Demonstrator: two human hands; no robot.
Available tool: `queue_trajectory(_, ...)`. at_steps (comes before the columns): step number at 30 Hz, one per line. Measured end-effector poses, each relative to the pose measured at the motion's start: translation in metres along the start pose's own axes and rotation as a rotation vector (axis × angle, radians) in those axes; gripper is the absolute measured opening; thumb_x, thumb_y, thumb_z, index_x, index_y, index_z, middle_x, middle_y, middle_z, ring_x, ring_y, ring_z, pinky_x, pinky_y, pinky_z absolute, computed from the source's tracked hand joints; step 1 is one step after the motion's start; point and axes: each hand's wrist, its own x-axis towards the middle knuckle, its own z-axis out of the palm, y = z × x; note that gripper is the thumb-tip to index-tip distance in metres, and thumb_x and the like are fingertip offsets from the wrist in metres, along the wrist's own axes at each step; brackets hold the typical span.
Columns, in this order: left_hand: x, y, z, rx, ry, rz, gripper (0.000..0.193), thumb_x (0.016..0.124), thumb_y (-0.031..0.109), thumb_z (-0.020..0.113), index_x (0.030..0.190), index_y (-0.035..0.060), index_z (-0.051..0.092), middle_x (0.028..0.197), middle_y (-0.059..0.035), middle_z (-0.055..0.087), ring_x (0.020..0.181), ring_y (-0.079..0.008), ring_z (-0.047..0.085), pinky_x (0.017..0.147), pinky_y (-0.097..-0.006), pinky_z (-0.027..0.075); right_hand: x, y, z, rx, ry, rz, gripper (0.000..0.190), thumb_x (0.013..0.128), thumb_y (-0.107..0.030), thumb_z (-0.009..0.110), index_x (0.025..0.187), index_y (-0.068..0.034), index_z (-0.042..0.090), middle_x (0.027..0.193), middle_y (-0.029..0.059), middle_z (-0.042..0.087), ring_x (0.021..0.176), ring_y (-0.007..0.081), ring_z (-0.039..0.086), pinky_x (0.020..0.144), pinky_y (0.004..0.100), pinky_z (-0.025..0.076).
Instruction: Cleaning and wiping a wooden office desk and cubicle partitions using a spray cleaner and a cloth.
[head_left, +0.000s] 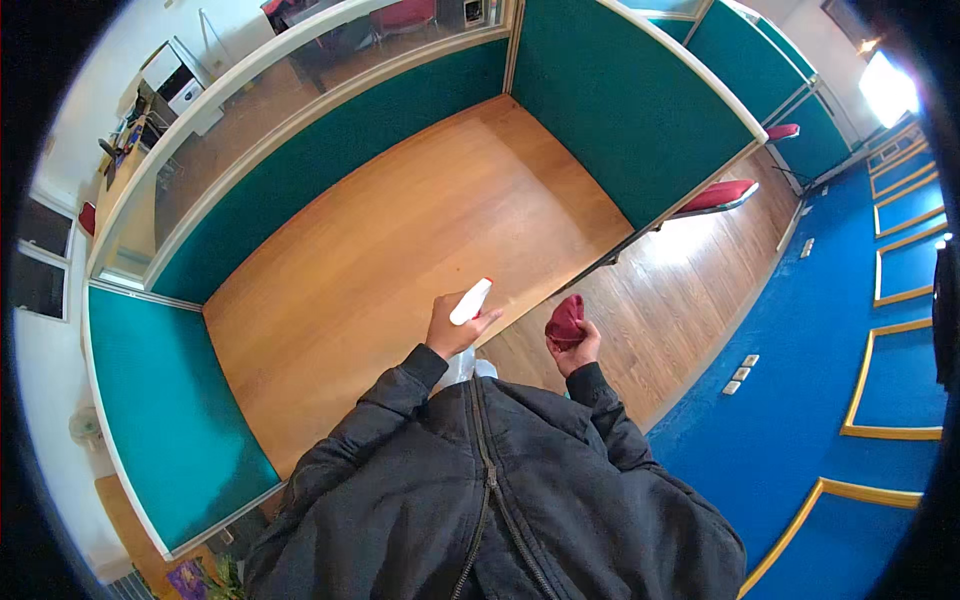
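My left hand (450, 330) grips a spray bottle (471, 302) by its neck, over the near edge of a wooden desktop (390, 232). The bottle's trigger head is white with a red nozzle tip, and its translucent body hangs below, partly hidden by my hand and jacket. In my right hand (579, 351) is a bunched dark red cloth (565, 321). That hand is off the desktop's right side, above the wood-look floor (675, 277). A small dark spot (458, 268) marks the desktop just beyond the spray head.
Green partition panels (622, 105) border the desktop, with a glazed section (300, 82) along the left. Red chairs (720, 196) stand beyond the right-hand panel. A blue wall (795, 315) with yellow frame moulding and sockets (741, 373) runs along the right.
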Motion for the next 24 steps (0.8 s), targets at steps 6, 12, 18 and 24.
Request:
queue_trajectory(6,0.027,0.013,0.004,-0.142,0.181,0.05,0.027,0.075,0.021,0.083,0.085,0.0022,0.066,0.063,-0.0028,0.057,0.057,-0.0087,0.052,0.056,-0.0267,0.046,0.002,-0.011,-0.015,0.027,0.036,-0.013,0.047,0.077,-0.034,0.058,0.118,-0.011,0.056,0.113,0.0089,0.064,0.1,0.0284,0.061,0.085,0.0435,0.05)
queue_trajectory(12,0.037,0.013,0.002,-0.085,0.222,-0.024,0.032,0.076,0.021,0.081,0.066,0.0033,0.056,0.055,-0.0013,0.052,0.051,-0.0098,0.047,0.049,-0.0283,0.04,0.013,-0.015,-0.012,0.043,0.039,-0.01,0.046,0.077,-0.033,0.058,0.116,-0.01,0.056,0.111,0.0096,0.065,0.098,0.0292,0.062,0.084,0.0439,0.051)
queue_trajectory(18,0.047,0.013,-0.003,-0.036,0.355,0.041,0.035,0.077,0.02,0.081,0.064,0.003,0.053,0.054,-0.0032,0.051,0.049,-0.0115,0.046,0.048,-0.0294,0.039,0.018,-0.02,-0.007,0.004,0.033,-0.001,0.047,0.078,-0.034,0.058,0.118,-0.009,0.055,0.111,0.0103,0.065,0.099,0.0292,0.062,0.085,0.0441,0.051)
queue_trajectory(24,0.054,0.023,0.0,-0.09,0.472,0.151,0.034,0.077,0.019,0.08,0.065,0.0024,0.053,0.054,-0.0044,0.05,0.049,-0.0132,0.047,0.048,-0.0298,0.039,0.022,-0.024,-0.007,-0.004,0.038,0.011,0.046,0.079,-0.034,0.057,0.118,-0.01,0.056,0.112,0.0101,0.065,0.099,0.0288,0.062,0.085,0.044,0.051)
